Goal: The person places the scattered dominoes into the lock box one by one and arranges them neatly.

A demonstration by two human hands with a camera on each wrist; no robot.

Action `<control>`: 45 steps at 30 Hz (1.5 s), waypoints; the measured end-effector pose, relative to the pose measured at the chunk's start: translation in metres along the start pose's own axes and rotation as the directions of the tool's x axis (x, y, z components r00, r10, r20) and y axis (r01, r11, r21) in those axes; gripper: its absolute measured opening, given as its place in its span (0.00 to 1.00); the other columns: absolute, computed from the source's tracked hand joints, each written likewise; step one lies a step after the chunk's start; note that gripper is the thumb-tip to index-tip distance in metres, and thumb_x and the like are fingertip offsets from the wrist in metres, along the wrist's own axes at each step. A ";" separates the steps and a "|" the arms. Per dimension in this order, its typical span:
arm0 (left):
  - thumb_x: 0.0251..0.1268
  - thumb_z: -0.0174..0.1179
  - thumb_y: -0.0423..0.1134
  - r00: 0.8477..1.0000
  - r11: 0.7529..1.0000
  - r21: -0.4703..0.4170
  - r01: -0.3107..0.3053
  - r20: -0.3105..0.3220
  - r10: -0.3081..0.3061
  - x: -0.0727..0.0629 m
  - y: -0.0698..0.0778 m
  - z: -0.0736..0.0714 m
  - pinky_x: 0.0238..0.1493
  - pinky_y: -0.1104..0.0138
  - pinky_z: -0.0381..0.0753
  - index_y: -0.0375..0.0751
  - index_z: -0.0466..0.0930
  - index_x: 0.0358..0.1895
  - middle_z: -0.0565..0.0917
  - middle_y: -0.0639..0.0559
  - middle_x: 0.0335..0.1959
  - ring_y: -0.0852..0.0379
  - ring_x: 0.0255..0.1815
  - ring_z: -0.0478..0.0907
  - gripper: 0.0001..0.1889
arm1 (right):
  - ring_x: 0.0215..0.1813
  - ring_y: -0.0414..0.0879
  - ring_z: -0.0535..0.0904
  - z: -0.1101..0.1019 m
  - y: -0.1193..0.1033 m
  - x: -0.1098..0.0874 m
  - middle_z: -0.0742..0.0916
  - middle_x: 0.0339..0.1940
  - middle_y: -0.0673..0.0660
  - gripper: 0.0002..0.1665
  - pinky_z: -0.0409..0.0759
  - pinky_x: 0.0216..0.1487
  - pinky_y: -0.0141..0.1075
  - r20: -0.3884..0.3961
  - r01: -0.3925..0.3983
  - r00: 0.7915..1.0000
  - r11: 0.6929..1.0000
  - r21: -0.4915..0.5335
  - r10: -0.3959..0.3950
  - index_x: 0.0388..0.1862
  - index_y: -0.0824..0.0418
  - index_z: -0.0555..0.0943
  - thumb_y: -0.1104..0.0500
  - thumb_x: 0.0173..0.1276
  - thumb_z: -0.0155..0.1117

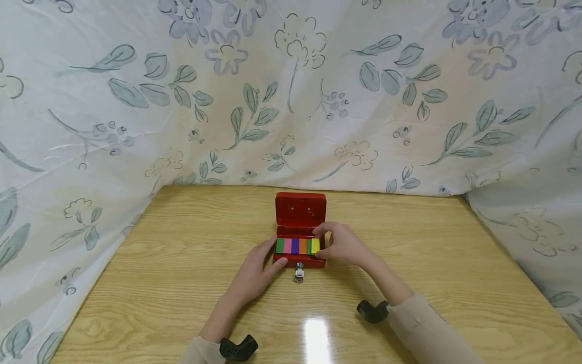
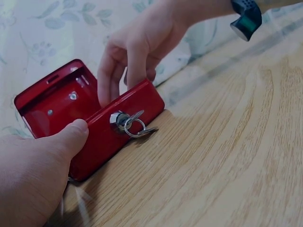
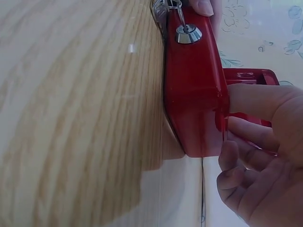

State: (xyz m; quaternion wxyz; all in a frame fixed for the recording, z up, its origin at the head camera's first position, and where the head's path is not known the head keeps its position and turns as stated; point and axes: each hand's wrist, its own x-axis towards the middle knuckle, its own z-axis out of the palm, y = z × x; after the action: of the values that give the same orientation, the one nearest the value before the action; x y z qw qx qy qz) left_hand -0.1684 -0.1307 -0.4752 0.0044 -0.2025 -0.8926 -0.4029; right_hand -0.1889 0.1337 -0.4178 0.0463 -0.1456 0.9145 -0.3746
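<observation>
A small red metal cash box (image 1: 300, 263) stands on the table with its lid (image 1: 301, 209) raised. Colored blocks lie in a row inside: green, pink, purple (image 1: 295, 246), orange (image 1: 302, 246), a thin green one and yellow (image 1: 316, 246) at the right end. My left hand (image 1: 255, 270) holds the box's left side, its thumb against the front wall. Over the right end, my right hand (image 1: 342, 245) reaches in, thumb and finger at the two ends of the yellow block; the box wall hides these fingertips in both wrist views. Keys on a ring (image 2: 136, 127) hang from the front lock.
Wooden table (image 1: 191, 222) surrounds the box on all sides. Behind it and at both sides hangs a floral cloth (image 1: 254, 126). Each wrist wears a black device, one on the left (image 1: 238, 349) and one on the right (image 1: 373, 311).
</observation>
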 end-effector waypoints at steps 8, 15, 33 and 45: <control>0.70 0.55 0.64 1.000 1.000 -0.006 -0.004 0.001 0.004 0.000 0.000 0.000 0.72 0.50 0.63 0.51 0.59 0.79 0.67 0.53 0.74 0.49 0.76 0.60 0.39 | 0.28 0.46 0.74 0.002 -0.002 0.002 0.85 0.43 0.52 0.25 0.78 0.30 0.38 0.000 -0.013 1.000 0.999 -0.048 0.013 0.50 0.61 0.84 0.65 0.52 0.81; 0.70 0.55 0.63 1.000 1.000 -0.015 -0.005 -0.003 0.005 0.000 0.002 0.000 0.72 0.49 0.63 0.50 0.59 0.79 0.67 0.53 0.74 0.49 0.75 0.60 0.39 | 0.30 0.46 0.74 0.003 -0.002 0.004 0.85 0.44 0.52 0.26 0.78 0.32 0.37 -0.003 -0.018 1.000 0.998 -0.056 0.017 0.51 0.61 0.84 0.65 0.52 0.81; 0.70 0.54 0.64 1.000 1.000 -0.007 -0.022 -0.006 0.022 -0.001 0.000 0.000 0.72 0.50 0.63 0.49 0.58 0.79 0.67 0.53 0.74 0.49 0.75 0.60 0.40 | 0.38 0.47 0.78 0.007 -0.001 0.005 0.86 0.45 0.55 0.27 0.81 0.41 0.39 -0.011 0.038 0.999 0.994 -0.105 -0.039 0.52 0.65 0.84 0.67 0.51 0.81; 0.70 0.55 0.63 1.000 1.000 0.002 -0.016 -0.014 0.016 -0.002 0.000 0.002 0.72 0.49 0.64 0.49 0.59 0.79 0.67 0.52 0.74 0.48 0.75 0.60 0.40 | 0.52 0.50 0.80 0.012 -0.002 0.004 0.86 0.47 0.54 0.29 0.80 0.56 0.45 -0.039 0.021 0.999 0.988 -0.155 -0.028 0.52 0.64 0.84 0.67 0.50 0.82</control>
State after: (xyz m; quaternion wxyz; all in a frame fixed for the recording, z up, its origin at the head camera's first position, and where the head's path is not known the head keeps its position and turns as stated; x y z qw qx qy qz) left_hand -0.1663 -0.1300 -0.4767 0.0139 -0.2067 -0.8912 -0.4036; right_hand -0.1902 0.1228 -0.4249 0.0112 -0.1522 0.9397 -0.3061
